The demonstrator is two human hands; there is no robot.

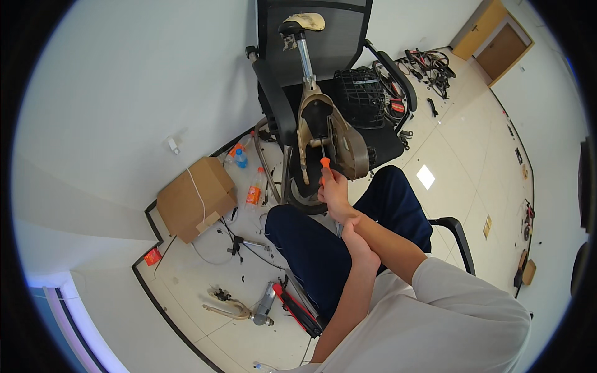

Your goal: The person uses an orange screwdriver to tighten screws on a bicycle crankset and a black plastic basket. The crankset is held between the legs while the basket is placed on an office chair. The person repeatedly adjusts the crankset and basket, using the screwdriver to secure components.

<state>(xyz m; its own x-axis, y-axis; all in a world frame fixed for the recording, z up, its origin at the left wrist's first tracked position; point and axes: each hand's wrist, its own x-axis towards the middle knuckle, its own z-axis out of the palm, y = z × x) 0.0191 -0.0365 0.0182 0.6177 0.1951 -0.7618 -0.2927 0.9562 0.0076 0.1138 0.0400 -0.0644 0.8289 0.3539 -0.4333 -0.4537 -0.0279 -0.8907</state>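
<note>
My right hand [334, 194] is closed around the orange handle of a screwdriver [325, 163]. The screwdriver's shaft reaches into the opening of a beige-brown bicycle frame section [303, 133], and where the tip sits I cannot make out. Wrapped around my right forearm just behind the wrist is my left hand [359, 244]. A curved cover [353, 152] stands at the frame's right side. From the top of the frame rises a chrome seat post [305, 59] with a worn, cream-topped saddle [305, 23]. The whole piece leans on a black office chair [388, 146] in front of my knees.
A black wire basket [360, 96] sits on the chair. To the left are a cardboard box [193, 199] and an orange-labelled bottle [254, 188]. Below lie a grey metal tube with a fork [264, 304] and a red-black part [295, 311]. Bicycle parts [432, 69] pile up far right.
</note>
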